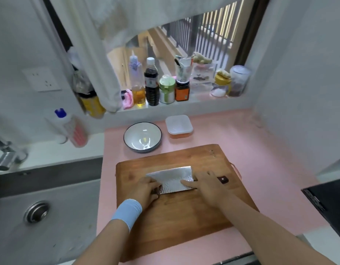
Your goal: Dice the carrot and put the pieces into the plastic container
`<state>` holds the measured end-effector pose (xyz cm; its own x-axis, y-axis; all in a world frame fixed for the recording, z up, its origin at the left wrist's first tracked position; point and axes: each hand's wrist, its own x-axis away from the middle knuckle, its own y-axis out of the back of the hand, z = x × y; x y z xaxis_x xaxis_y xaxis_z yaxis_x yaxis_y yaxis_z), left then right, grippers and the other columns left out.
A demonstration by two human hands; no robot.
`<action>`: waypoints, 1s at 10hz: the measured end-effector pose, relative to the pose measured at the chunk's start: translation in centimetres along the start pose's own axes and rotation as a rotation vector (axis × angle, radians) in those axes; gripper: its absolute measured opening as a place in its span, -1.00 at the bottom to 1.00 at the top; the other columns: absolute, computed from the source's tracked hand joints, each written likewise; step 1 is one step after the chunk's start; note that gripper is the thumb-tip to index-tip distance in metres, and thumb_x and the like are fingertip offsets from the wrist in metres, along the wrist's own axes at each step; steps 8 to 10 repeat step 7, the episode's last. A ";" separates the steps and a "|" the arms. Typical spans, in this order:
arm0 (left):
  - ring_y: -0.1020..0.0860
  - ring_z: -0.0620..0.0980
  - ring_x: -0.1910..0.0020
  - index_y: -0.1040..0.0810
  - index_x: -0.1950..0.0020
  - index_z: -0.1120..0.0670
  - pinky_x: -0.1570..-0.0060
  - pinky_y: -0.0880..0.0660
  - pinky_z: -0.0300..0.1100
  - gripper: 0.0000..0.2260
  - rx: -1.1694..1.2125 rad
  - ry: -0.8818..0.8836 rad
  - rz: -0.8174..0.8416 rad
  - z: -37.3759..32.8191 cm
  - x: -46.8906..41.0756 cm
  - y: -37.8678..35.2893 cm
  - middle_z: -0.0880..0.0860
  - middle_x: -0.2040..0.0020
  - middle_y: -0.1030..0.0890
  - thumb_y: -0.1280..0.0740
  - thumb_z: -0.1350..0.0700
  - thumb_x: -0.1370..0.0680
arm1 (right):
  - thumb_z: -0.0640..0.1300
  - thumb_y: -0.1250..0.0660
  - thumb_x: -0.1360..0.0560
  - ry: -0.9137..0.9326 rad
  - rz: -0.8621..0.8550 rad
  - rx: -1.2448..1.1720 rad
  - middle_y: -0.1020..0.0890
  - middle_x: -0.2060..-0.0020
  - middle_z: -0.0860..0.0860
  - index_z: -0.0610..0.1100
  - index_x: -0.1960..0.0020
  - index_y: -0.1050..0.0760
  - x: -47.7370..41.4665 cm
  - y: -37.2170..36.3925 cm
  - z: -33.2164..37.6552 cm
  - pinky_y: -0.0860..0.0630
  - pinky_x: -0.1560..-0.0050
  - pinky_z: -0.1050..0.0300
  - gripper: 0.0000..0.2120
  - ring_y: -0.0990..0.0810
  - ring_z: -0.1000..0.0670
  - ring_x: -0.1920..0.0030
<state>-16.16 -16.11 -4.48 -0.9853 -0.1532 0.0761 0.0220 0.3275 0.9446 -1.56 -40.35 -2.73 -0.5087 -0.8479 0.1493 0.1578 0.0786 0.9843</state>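
A wide steel cleaver [173,177] lies nearly flat over the middle of the wooden cutting board [184,217]. My right hand [207,185] grips its dark handle, whose end [222,179] sticks out past my knuckles, and one finger stretches along the blade. My left hand [146,190], with a blue wristband, curls its fingers over the blade's left end with the thumb below. No carrot shows on the board; anything under the blade or hands is hidden. The square plastic container [179,126] stands behind the board, orange showing low inside it.
A white bowl [142,136] with a dark rim sits left of the container on the pink counter [261,150]. Bottles and jars [152,83] line the window sill. A steel sink [37,211] and tap lie to the left, a black appliance [329,199] to the right.
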 end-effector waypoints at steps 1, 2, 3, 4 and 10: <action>-0.38 -0.11 -0.35 -0.50 -0.37 -0.14 -0.22 -0.22 -0.35 -0.64 0.000 0.093 0.005 -0.3 -0.1 -0.3 -0.15 -0.36 -0.44 -0.33 -0.02 -0.56 | -0.36 -0.13 -0.61 -0.003 0.015 -0.101 -0.41 -0.11 0.07 0.28 -0.56 -0.19 -0.9 -0.5 -1.5 -0.26 -0.25 0.07 -0.30 -0.34 -0.06 -0.17; -0.39 -0.11 -0.34 -0.51 -0.36 -0.12 -0.25 -0.22 -0.37 -0.65 0.023 0.160 -0.021 -1.1 -0.7 -0.5 -0.13 -0.37 -0.45 -0.33 -0.02 -0.57 | -0.39 -0.21 -0.53 0.025 0.043 -0.215 -0.47 -0.15 0.04 0.15 -0.57 -0.26 -1.8 -0.8 -3.2 -0.33 -0.23 0.07 -0.28 -0.40 -0.08 -0.21; -0.38 -0.11 -0.35 -0.49 -0.38 -0.10 -0.33 -0.26 -0.30 -0.58 0.072 0.218 0.038 -1.9 -1.2 -0.7 -0.14 -0.38 -0.42 -0.39 -0.06 -0.52 | -0.37 -0.25 -0.54 0.035 0.057 -0.288 -0.51 -0.28 0.00 0.03 -0.54 -0.34 -2.2 -0.6 -3.9 -0.36 -0.32 0.04 -0.37 -0.43 -0.08 -0.29; -0.38 -0.10 -0.36 -0.53 -0.35 -0.09 -0.36 -0.26 -0.28 -0.63 0.066 0.212 0.072 -2.6 -1.5 -1.0 -0.12 -0.40 -0.41 -0.38 0.04 -0.54 | -0.32 -0.27 -0.55 0.025 0.030 -0.321 -0.52 -0.28 -0.01 0.00 -0.53 -0.37 -2.2 -0.7 -4.1 -0.33 -0.35 0.07 -0.42 -0.42 -0.07 -0.32; -0.41 -0.07 -0.30 -0.46 -0.35 -0.11 -0.27 -0.36 -0.23 -0.60 0.089 0.279 0.036 -3.4 -1.5 -1.1 -0.11 -0.34 -0.43 -0.38 0.04 -0.52 | -0.29 -0.25 -0.56 0.027 0.085 -0.385 -0.49 -0.30 -0.02 -0.01 -0.53 -0.36 -1.7 -1.4 -4.1 -0.32 -0.39 -0.02 -0.44 -0.40 -0.08 -0.36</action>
